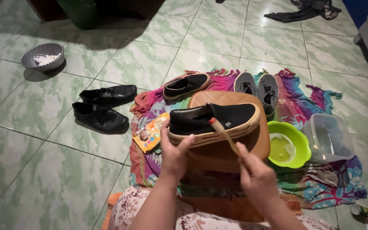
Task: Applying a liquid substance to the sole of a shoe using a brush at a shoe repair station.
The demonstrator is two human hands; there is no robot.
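The left hand (173, 153) grips the heel of a black shoe (214, 121) lying on a brown stool (252, 147); the right hand (256, 176) pinches a brush (223, 133) against its side

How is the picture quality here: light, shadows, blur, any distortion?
Head view: dim, uneven light with a greenish cast; deep shadow across the top left, and soft shadows beside the grey basket and the black lace-up shoes. The right hand and brush look slightly smeared; the left hand and black slip-on shoe stay fairly sharp. Tile lines bow a little near the edges.
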